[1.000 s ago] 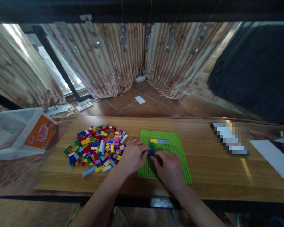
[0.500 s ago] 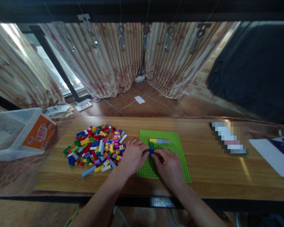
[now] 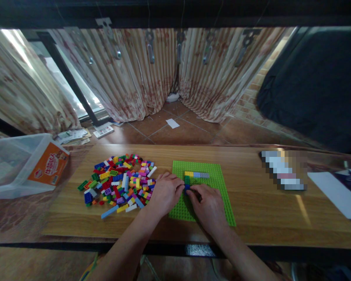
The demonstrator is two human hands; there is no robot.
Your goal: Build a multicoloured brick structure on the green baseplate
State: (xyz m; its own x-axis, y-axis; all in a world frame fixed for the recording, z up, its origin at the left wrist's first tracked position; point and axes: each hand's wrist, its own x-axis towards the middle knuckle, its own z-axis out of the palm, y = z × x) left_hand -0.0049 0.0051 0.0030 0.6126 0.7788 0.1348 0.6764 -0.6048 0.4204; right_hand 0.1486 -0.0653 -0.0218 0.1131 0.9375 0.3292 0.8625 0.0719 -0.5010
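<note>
A lime-green baseplate (image 3: 206, 212) lies flat on the wooden table. Near its far side runs a short row of bricks: a yellow brick (image 3: 189, 174), a light blue brick (image 3: 197, 175) and a grey-blue brick (image 3: 205, 175). Below the yellow one sits a dark green brick (image 3: 187, 180), and a blue brick (image 3: 187, 187) adjoins it on the near side. My right hand (image 3: 210, 205) pinches the blue brick from the right between thumb and fingers. From the left, my left hand (image 3: 167, 192) presses its closed fingertips against the same brick, partly covering it.
Left of the baseplate spreads a pile of loose coloured bricks (image 3: 119, 183). A clear plastic bin (image 3: 20, 187) with an orange label stands at the far left. Toward the right are a blurred-out flat object (image 3: 282, 171) and white paper (image 3: 336, 193).
Almost nothing differs. My right hand has shifted very slightly at the blue brick, while the left stays in place.
</note>
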